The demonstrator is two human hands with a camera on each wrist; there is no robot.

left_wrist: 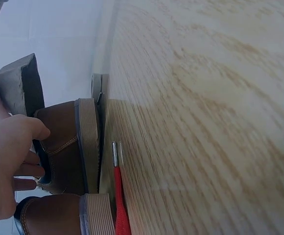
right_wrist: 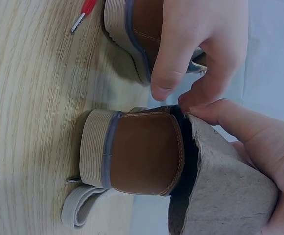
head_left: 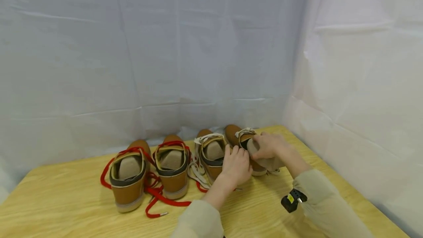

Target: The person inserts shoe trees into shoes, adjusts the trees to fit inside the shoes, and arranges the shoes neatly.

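Note:
My right hand (head_left: 269, 145) grips a grey moulded-cardboard shoe insert (right_wrist: 235, 196) at the opening of the rightmost brown shoe (right_wrist: 147, 154). The insert stands tilted, its torn-looking edge close against the dark collar. From the left, my left hand (head_left: 236, 166) holds that same shoe by the collar, fingers bent at its rim and near the right fingertips. The left wrist view shows this hand (left_wrist: 7, 154) with a digit over the brown heel. Beside it sits another brown shoe (head_left: 213, 170) with off-white laces and a grey insert inside.
Two brown shoes with red laces, a left one (head_left: 127, 194) and its neighbour (head_left: 176, 181), stand to the left with grey inserts inside. A loose red lace (head_left: 172, 202) trails over the wooden table (head_left: 82, 186). White sheeting (head_left: 211, 65) hangs behind and at the right.

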